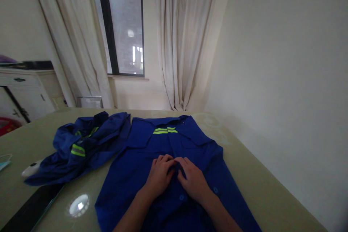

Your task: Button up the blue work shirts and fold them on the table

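A blue work shirt [136, 174] with yellow-green reflective stripes lies spread flat on the table [261, 188], collar away from me. My left hand [160, 174] and my right hand [191, 179] rest side by side on the shirt's front placket, fingers curled and pinching the fabric where the two fronts meet. A button shows just below my right hand. Both forearms come in from the bottom edge.
A second blue garment [81, 145] with reflective stripes lies crumpled at the left. A white object [31, 168] and a dark flat item [32, 208] sit near the left edge. A wall stands close on the right; curtains and a window are behind.
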{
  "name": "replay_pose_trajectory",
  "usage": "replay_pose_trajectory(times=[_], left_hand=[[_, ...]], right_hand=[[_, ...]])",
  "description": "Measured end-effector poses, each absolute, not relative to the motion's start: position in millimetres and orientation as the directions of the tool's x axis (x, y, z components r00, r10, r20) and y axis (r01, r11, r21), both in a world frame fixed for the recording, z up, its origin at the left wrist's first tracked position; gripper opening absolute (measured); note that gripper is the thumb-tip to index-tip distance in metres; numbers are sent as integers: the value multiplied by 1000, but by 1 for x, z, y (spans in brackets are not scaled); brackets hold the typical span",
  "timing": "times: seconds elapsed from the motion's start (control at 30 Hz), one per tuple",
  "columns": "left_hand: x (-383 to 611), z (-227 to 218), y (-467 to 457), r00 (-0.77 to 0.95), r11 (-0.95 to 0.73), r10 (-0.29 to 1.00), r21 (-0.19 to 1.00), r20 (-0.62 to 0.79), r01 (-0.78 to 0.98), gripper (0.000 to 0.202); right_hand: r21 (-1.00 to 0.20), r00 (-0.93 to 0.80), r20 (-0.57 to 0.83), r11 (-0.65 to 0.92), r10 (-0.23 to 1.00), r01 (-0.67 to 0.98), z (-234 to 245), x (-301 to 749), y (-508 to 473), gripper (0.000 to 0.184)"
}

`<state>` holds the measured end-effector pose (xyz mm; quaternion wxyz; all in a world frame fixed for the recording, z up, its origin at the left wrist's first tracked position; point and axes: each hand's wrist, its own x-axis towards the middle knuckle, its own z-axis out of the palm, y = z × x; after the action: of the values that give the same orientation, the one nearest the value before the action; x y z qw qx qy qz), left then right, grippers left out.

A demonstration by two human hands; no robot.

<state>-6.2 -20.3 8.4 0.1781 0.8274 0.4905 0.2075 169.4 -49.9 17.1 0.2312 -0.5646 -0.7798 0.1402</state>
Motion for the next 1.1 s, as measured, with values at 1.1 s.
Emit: replay_pose_trajectory(times=[1.1], left_hand=[[-2, 3, -26, 341, -445, 890, 745, 304, 496, 22]], right_hand=[[-355, -227, 309, 334, 924, 873, 21, 172, -56, 22]])
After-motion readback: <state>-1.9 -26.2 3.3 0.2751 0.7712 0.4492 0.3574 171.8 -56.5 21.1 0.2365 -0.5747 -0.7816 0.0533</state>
